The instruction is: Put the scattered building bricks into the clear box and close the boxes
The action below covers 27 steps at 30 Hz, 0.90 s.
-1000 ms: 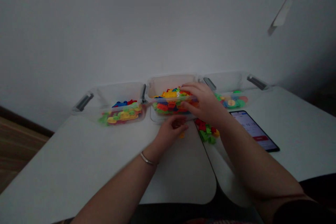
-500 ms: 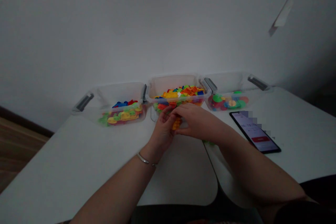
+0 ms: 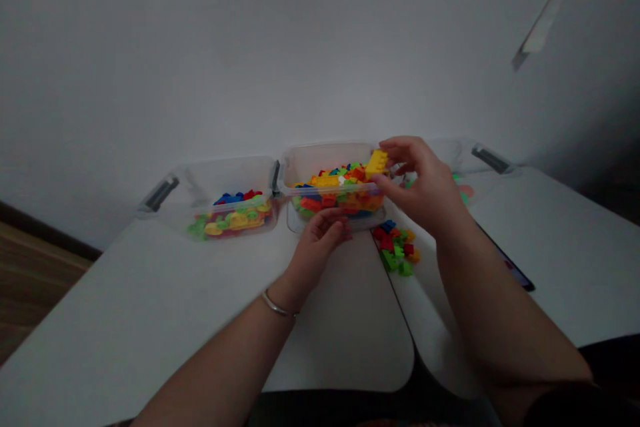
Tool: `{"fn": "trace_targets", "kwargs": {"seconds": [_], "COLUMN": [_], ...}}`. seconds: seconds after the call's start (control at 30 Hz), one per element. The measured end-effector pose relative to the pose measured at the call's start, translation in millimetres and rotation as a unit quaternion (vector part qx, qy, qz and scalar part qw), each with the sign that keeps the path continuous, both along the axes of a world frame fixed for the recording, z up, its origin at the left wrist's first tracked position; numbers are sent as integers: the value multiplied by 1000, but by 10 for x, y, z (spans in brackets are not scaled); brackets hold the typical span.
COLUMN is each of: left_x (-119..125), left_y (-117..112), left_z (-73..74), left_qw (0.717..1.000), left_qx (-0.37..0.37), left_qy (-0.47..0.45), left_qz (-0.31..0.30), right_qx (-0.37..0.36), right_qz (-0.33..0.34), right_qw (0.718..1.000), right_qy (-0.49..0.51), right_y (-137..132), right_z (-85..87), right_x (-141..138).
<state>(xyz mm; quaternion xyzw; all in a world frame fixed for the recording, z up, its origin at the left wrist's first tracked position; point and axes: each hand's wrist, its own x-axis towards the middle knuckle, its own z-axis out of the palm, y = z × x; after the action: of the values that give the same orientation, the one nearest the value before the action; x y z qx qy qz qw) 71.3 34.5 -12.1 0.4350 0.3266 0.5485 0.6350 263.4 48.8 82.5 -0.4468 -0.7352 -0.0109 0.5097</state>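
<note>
Pinched between the thumb and fingers of my right hand (image 3: 425, 183) is a yellow toy building block (image 3: 377, 163), studs facing right. It is held above the right side of the middle clear plastic box (image 3: 335, 190), which is heaped with mixed coloured blocks (image 3: 325, 181). My left hand (image 3: 320, 240) hovers in front of that box, its fingers loosely curled with a gap to the thumb and nothing visible in them. A small pile of red, green, blue and orange blocks (image 3: 397, 247) lies on the table below my right hand.
A clear box (image 3: 235, 177) of coloured pieces stands at the left. Another clear box (image 3: 450, 150) at the right is partly hidden by my right hand. A phone (image 3: 520, 273) lies beneath my right forearm. A seam crosses the white table (image 3: 360, 320); a wall stands behind.
My hands have parted. The right hand has moved up and right with the yellow block, while my left stays nearly in place. The pile of blocks has come into fuller view.
</note>
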Motion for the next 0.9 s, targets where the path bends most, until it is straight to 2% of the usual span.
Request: {"fn": "trace_targets", "kwargs": {"seconds": [0.07,0.13,0.2,0.3,0.37,0.43,0.63,0.9], "left_x": [-9,-19,-26,-22,-14,-6,-2,97], "left_y": [-9,-27,-53,-98,-120,-130,-106,-183], "left_z": [-35,-51,-49,-47,-63,-91,-169,-201], "left_qw": [993,962,906,802,740,700,660,588], "left_qx": [69,159,259,377,418,432,431,507], "left_qy": [99,219,332,456,518,560,604,601], "left_qz": [-7,-23,-49,-85,-95,-99,-114,-191], "right_qx": [21,29,23,-2,-23,-42,-55,-105], "right_qz": [-26,-43,-50,-56,-58,-57,-59,-38], "right_qw": [998,997,997,998,998,996,986,966], "right_qy": [53,65,49,7,-23,-55,-145,-235], "right_y": [99,200,292,388,423,437,386,330], "right_z": [-67,-154,-240,-337,-374,-394,-377,-305], "right_x": [19,19,16,19,25,26,-15,54]}}
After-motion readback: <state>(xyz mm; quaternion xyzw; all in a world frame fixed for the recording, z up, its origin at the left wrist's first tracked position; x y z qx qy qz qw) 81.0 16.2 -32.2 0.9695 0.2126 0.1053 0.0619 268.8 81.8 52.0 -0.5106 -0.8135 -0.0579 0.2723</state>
